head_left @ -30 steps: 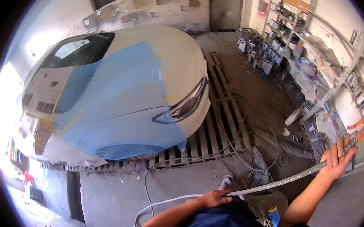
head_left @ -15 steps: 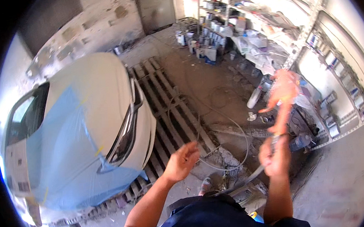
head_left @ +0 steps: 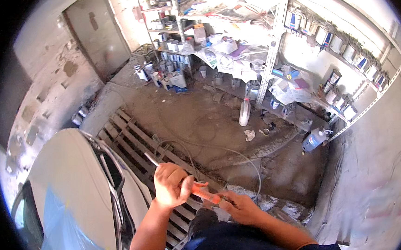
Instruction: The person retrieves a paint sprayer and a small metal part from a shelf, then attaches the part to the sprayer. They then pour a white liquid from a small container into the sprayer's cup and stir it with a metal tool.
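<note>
In front of my waist, both hands are on an orange air blow gun (head_left: pixel 206 193). My left hand (head_left: pixel 170 185) is wrapped round its front part, and a thin pale nozzle (head_left: pixel 150 158) sticks out past the fist, toward the car. My right hand (head_left: pixel 241 208) is closed round the rear end, where a small fitting shows at the fingers. The fingers partly cover the gun, so its trigger cannot be made out. To the left stands a light-coloured car (head_left: pixel 68 157), partly draped in blue masking film (head_left: pixel 73 229).
A grey air hose (head_left: pixel 258 169) loops over the floor. Slatted floor grating (head_left: pixel 129 139) runs beside the car. Shelves with paint cans (head_left: pixel 174 45) and a paper-strewn bench (head_left: pixel 233 60) line the far side. A white bottle (head_left: pixel 244 112) and a blue-labelled jug (head_left: pixel 315 139) stand on the right.
My right hand has brought the orange blow gun in from the right to my waist. My left hand, formerly apart, now grips its front. The view has swung to the right.
</note>
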`<action>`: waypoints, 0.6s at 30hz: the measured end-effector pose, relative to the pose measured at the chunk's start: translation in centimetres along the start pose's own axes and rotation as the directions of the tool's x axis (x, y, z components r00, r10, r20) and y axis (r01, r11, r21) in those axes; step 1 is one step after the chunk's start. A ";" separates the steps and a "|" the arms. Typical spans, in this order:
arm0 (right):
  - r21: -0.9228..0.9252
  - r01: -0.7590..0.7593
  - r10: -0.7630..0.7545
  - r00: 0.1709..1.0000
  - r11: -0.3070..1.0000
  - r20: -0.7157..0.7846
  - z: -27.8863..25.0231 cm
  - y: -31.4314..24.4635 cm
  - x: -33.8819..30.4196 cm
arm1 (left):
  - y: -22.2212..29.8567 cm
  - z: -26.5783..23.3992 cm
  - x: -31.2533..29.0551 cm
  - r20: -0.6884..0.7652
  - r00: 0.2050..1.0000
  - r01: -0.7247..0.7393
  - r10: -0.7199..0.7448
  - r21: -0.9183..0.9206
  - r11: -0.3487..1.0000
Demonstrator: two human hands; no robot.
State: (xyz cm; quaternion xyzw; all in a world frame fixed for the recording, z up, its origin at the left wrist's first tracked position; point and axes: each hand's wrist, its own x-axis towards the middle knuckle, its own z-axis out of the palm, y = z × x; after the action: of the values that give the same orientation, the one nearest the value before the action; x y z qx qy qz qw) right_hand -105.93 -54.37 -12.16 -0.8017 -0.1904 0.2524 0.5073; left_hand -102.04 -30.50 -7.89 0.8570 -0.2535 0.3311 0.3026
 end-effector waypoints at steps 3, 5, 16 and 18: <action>-0.028 0.028 -0.028 1.000 0.999 0.004 -1.2 -0.3 6.2 | -5.7 2.1 2.0 -0.157 0.988 0.001 -0.001 0.003 1.000; -0.016 0.041 -0.041 0.999 0.999 -0.006 -1.8 -0.5 11.5 | -10.6 3.4 4.2 -0.185 0.982 -0.040 0.039 0.002 0.999; -0.001 -0.035 0.035 0.996 0.999 -0.084 -9.2 -3.1 32.8 | -31.2 9.2 17.2 -0.208 0.978 0.001 -0.027 -0.123 0.992; 0.030 0.009 -0.006 0.994 1.000 -0.110 -10.8 -2.3 36.2 | -34.2 10.9 19.3 -0.212 0.977 -0.003 -0.026 -0.133 0.991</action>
State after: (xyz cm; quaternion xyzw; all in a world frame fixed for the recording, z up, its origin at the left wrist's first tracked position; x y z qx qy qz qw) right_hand -70.59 -40.82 -13.88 -0.8058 -0.1613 0.2090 0.5301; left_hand -63.21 -19.00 -12.49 0.7960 -0.2363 0.4016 0.3864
